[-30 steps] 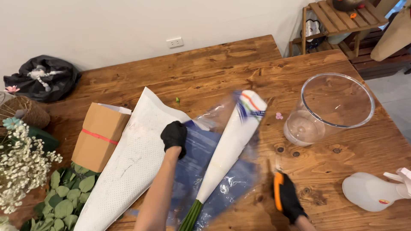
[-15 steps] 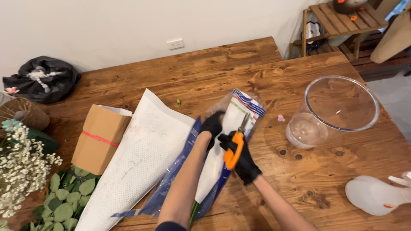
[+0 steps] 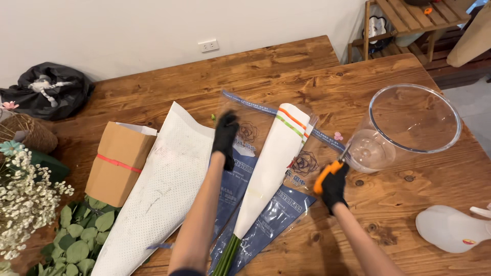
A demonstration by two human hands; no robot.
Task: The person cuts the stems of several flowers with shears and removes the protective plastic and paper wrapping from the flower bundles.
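Your gloved left hand (image 3: 225,135) presses flat and open on the clear plastic sleeve (image 3: 255,153) around a white-wrapped flower bunch (image 3: 273,163) lying mid-table, while your right hand (image 3: 335,186) grips orange-handled scissors (image 3: 327,174) beside a glass bowl (image 3: 409,128).

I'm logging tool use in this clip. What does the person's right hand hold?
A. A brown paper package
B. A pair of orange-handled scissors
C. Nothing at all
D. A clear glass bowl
B: the black-gloved right hand grips the orange-handled scissors, blades pointing toward the clear plastic flower sleeve, beside the large clear glass bowl.
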